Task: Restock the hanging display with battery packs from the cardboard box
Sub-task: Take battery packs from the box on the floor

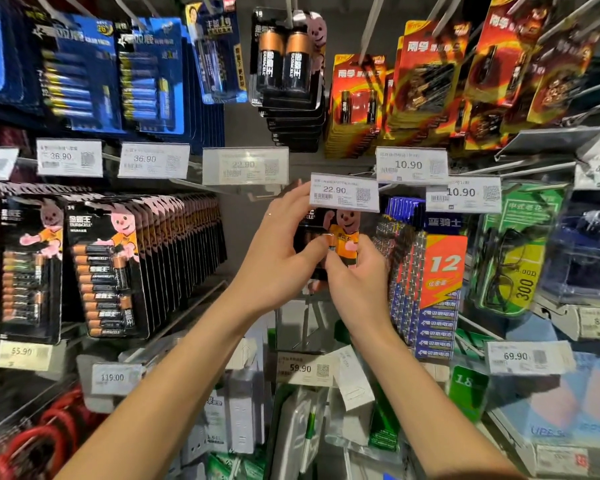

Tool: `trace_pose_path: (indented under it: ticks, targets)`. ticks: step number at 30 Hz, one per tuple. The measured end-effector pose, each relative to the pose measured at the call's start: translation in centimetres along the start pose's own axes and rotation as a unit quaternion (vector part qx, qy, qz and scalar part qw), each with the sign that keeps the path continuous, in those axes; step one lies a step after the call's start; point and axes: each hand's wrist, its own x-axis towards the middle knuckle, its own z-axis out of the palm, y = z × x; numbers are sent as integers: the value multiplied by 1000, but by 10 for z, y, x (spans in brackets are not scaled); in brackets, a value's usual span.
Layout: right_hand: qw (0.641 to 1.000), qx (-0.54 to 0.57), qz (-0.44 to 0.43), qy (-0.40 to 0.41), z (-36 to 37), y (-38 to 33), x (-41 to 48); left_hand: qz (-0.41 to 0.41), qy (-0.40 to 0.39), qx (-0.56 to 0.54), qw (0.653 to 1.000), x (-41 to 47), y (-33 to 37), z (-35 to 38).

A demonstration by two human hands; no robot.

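Observation:
A black battery pack (343, 233) with a pink bunny in an orange shirt hangs at the centre, just under the 22.90 price tag (343, 192). My left hand (278, 251) grips its left side, fingertips reaching up behind the tag. My right hand (355, 278) pinches the pack's lower edge from below. Most of the pack is hidden by both hands and the tag. The cardboard box is out of view.
Rows of matching black battery packs (111, 271) fill the hooks at left. Blue packs (426, 296) hang right beside my right hand. Big black cells (284, 60) and red packs (423, 81) hang above. Price tags and white power strips (243, 410) sit below.

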Motion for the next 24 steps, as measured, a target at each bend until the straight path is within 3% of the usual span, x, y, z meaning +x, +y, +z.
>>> trace_pose_path:
  ticks: [4, 8, 22, 24]
  targets:
    - [999, -5, 15, 29, -1, 5, 3, 24, -32, 15, 999, 1, -2, 0]
    - [996, -8, 82, 32, 5, 17, 13, 29, -41, 24, 998, -1, -3, 6]
    - [977, -49, 189, 81, 14, 46, 43, -64, -69, -57, 994, -22, -26, 10]
    - [974, -97, 184, 90, 12, 45, 37, -74, -69, -59, 993, -34, -28, 9]
